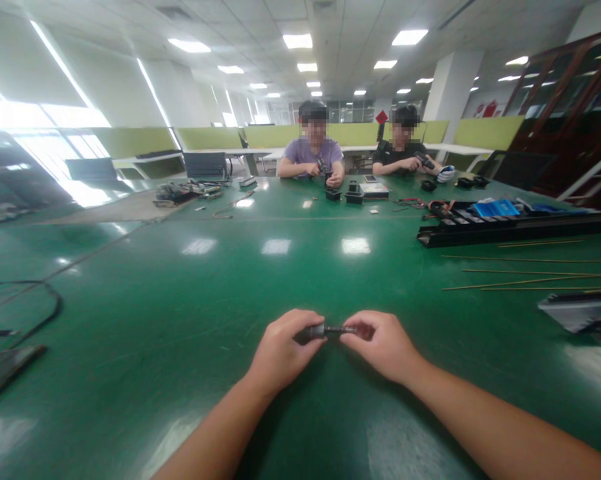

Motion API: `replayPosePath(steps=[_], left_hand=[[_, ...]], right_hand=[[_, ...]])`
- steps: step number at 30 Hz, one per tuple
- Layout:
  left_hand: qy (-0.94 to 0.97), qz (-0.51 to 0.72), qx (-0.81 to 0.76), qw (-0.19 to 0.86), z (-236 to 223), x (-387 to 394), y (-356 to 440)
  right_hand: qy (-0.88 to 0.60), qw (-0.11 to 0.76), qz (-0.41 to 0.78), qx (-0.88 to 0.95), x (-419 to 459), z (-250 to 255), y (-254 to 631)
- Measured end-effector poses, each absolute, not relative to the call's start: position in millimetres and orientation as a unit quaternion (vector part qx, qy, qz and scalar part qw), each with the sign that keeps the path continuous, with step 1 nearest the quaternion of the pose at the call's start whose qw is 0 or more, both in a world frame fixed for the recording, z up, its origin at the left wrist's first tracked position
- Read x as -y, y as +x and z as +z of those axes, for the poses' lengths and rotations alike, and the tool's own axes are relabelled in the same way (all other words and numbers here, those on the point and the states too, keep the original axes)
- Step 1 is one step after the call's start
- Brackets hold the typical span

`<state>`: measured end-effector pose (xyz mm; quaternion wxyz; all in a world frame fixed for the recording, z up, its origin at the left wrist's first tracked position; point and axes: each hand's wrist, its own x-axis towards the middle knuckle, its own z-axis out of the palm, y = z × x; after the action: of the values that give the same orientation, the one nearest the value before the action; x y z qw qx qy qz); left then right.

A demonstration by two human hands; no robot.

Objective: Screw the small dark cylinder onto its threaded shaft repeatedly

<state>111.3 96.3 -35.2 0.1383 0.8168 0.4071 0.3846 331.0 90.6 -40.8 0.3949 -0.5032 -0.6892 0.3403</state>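
Both my hands meet over the green table (290, 280) near its front edge. My left hand (283, 350) is closed around the thicker dark end of a small black rod-like part (325, 330). My right hand (380, 343) pinches the thinner end of the same part with thumb and fingertips. The part lies level between the two hands, just above the table top. Its exact kind is too small to make out.
Thin rods (525, 273) and a long black tray (510, 230) of parts lie at the right. A dark flat piece (578, 310) sits at the right edge. Black cable (25, 310) loops at the left. Two people (313, 157) sit at the far side handling small parts.
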Motion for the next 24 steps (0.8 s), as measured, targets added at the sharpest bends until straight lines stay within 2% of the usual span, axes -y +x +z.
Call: replayPosePath(steps=[24], left_hand=[[0.814, 0.383, -0.421, 0.12, -33.9, -98.4, 106.9]], right_hand=[[-0.507, 0.403, 0.336, 0.685, -91.8, -43.3, 332.1]])
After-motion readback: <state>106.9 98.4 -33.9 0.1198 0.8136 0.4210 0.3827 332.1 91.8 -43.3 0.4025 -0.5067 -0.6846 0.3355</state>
